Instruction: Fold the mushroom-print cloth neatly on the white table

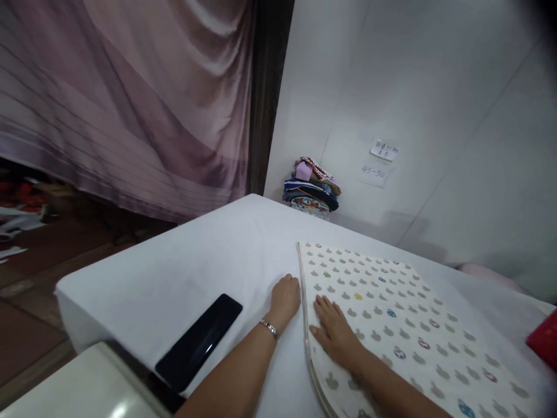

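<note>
A stack of white cloth (378, 296) printed with grey, yellow, blue and red motifs lies flat on the white-covered table. My right hand (335, 331) rests palm down on its top layer near the left edge, fingers stretched out. Right beside that edge, my left hand (286, 295) is closed with its fingers curled toward the layers. Whether the cloth is between those fingers is hidden. A bracelet (269, 328) circles my left wrist.
A glossy black slab (200, 342) lies left of my left arm. Folded textiles (311, 186) are piled by the wall at the table's far side. A white machine-like surface (82, 386) stands at lower left. Something red (543, 339) sits at the right edge. A pink curtain (174, 87) hangs behind.
</note>
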